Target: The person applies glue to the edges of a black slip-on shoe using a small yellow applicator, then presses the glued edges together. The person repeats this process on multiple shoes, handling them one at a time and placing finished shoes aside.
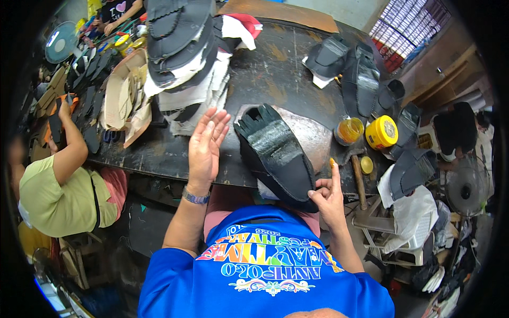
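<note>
A black shoe upper (275,156) lies in front of me at the table's near edge, its far end cut into tabs and coated with a glossy wet-looking film. Beneath its far part is a worn, light-coloured slab (310,132). My right hand (330,197) grips the upper's near end at the right edge between thumb and fingers. Its index finger points away, with a yellow-orange smear on the tip. To the left of the upper, my left hand (208,146) is raised with fingers stretched out, holding nothing and apart from the upper.
A hammer (359,180), a yellow tub (382,132) and an open glue jar (349,131) sit at right. Several black uppers (361,79) lie beyond them. Stacked uppers (180,42) and a carton of tan pieces (127,95) stand left. A co-worker (58,185) works at far left.
</note>
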